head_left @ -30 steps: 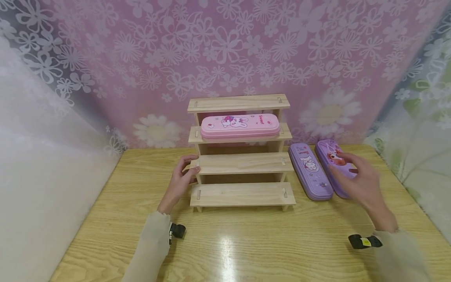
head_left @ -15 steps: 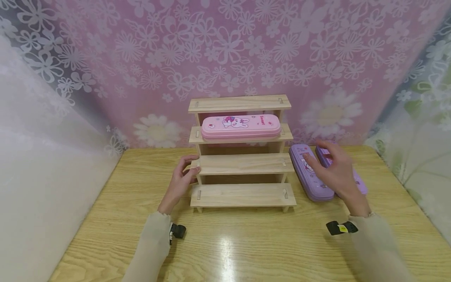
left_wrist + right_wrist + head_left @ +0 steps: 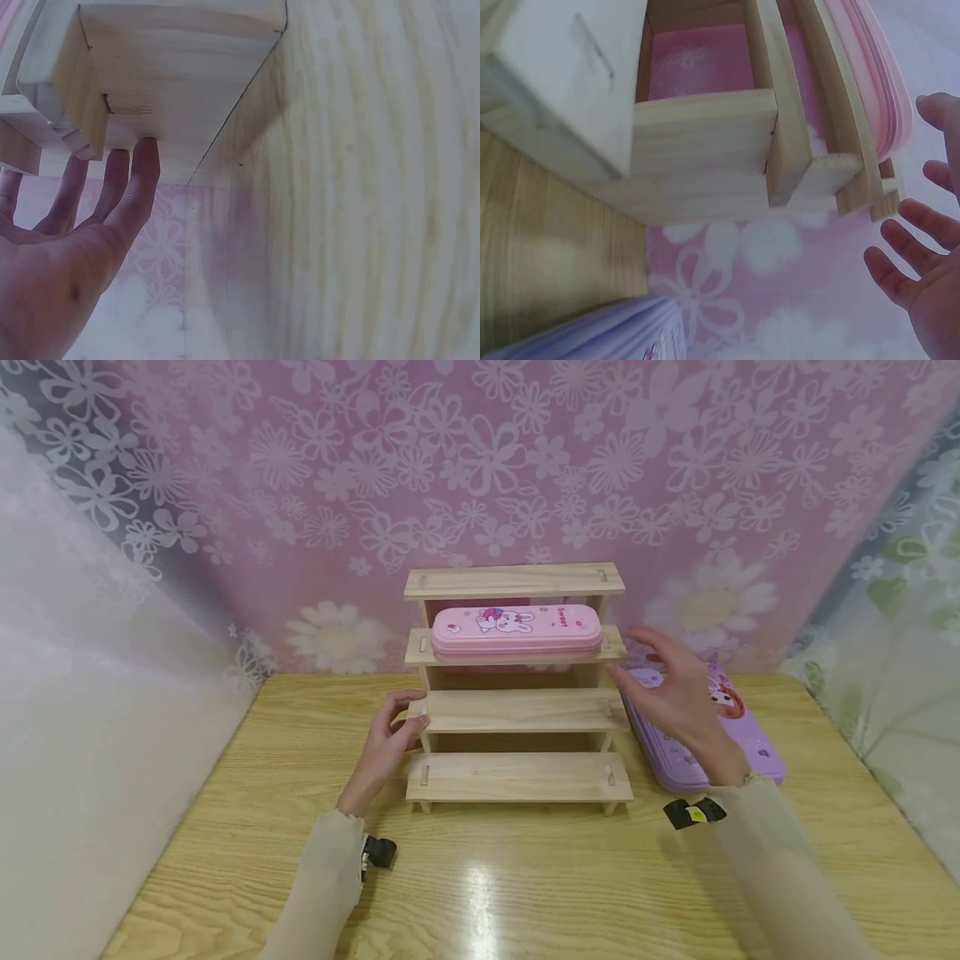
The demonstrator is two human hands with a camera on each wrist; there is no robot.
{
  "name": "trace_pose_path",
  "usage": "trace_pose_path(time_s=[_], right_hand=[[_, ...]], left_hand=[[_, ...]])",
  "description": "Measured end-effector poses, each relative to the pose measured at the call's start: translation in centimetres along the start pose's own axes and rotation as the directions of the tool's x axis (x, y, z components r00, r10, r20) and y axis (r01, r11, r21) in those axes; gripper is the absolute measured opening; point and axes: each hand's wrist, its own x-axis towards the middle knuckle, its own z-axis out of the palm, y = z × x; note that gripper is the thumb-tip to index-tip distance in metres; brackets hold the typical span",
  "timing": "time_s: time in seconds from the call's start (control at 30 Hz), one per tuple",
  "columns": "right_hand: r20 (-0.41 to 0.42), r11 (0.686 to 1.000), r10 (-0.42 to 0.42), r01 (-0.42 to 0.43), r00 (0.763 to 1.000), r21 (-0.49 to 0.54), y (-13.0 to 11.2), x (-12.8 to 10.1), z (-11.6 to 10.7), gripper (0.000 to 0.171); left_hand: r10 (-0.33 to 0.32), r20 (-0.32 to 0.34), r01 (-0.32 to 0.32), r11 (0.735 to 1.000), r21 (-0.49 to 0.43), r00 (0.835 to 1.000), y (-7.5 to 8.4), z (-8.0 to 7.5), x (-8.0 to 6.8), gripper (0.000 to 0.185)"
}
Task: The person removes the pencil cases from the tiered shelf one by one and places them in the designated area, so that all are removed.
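A wooden stepped rack point(image 3: 517, 710) stands at the back of the table point(image 3: 525, 877). A pink pencil case point(image 3: 516, 629) lies on its second step from the top. My left hand point(image 3: 393, 727) rests against the rack's left end at the third step, and in the left wrist view its fingers point(image 3: 139, 180) lie straight on the wooden side point(image 3: 180, 75). My right hand point(image 3: 660, 689) hovers with fingers spread beside the rack's right end, holding nothing. Under and behind it lie two purple pencil cases point(image 3: 678, 764) point(image 3: 738, 718). The right wrist view shows the rack point(image 3: 705, 150), the pink case point(image 3: 881, 82) and spread fingers point(image 3: 922, 262).
A pink flowered curtain point(image 3: 480, 468) hangs close behind the rack. White cloth point(image 3: 90, 693) borders the table's left side, and flowered cloth point(image 3: 892, 652) borders its right. A purple case's edge point(image 3: 592, 334) shows low in the right wrist view.
My right hand has moved left and up, from over the purple cases to beside the rack's right end. The left hand and all the cases have stayed put.
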Motion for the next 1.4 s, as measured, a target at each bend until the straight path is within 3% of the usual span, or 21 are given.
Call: trace_pose_path(time_s=[0.3,0.43,0.83,1.17,1.4], right_hand=[[0.010,0.996,-0.085,0.085,0.996,0.024,-0.6,2.6,1.8,0.051],[0.026,0.995,-0.085,0.084,0.996,0.056,-0.7,3.3,2.4,0.050],[0.168,0.995,0.090,-0.096,0.982,0.028,-0.3,3.7,3.4,0.058],[0.226,0.966,0.163,-0.202,0.960,0.163,-2.7,3.7,2.7,0.064],[0.266,0.961,0.232,-0.263,0.936,0.085,-2.0,3.5,2.6,0.075]], left_hand=[[0.006,-0.005,-0.006,1.000,0.008,1.000,-0.2,0.0,0.1,0.040],[0.004,-0.004,-0.004,1.000,0.009,1.000,-0.2,0.0,0.1,0.041],[0.009,0.007,-0.009,1.000,-0.006,1.000,-0.1,-0.1,0.0,0.042],[-0.002,0.007,0.002,1.000,0.003,1.000,0.5,0.0,-0.4,0.040],[0.005,0.012,-0.005,1.000,0.006,1.000,0.5,-0.1,-0.4,0.042]])
